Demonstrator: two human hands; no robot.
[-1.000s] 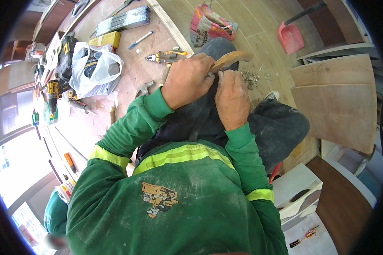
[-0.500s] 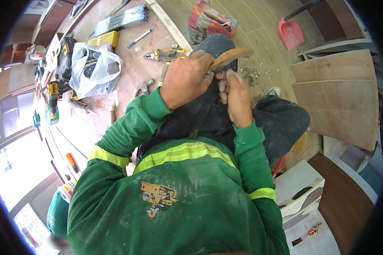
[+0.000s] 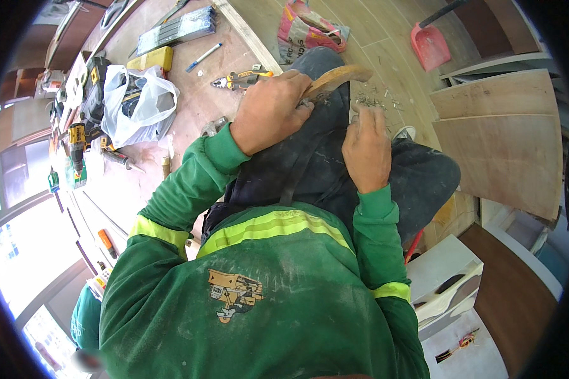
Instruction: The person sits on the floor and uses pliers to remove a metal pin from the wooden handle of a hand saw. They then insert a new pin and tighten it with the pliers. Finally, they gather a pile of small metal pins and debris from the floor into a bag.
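My left hand [image 3: 274, 108] is closed round one end of a curved, light brown wooden piece [image 3: 342, 76], whose free end points away to the right over my dark-trousered knee. Its near end is hidden by my fingers. My right hand [image 3: 368, 146] is apart from the wood, over my lap, with thumb and fingertips drawn together; whatever they hold, if anything, is too small to make out. Beyond its fingertips, small shavings or scraps [image 3: 373, 101] lie scattered on the wood-look floor.
On the worktop to the left are yellow-handled pliers [image 3: 241, 79], a blue-and-white marker [image 3: 203, 57], a white plastic bag [image 3: 139, 104] and a drill [image 3: 77, 145]. A pink sack [image 3: 306, 35] and a red dustpan [image 3: 430, 47] stand ahead. Wooden panels [image 3: 499, 151] lie at right.
My right hand has drawn back from the wooden piece, to the right and slightly down. My left hand has shifted a little left, still gripping the wood.
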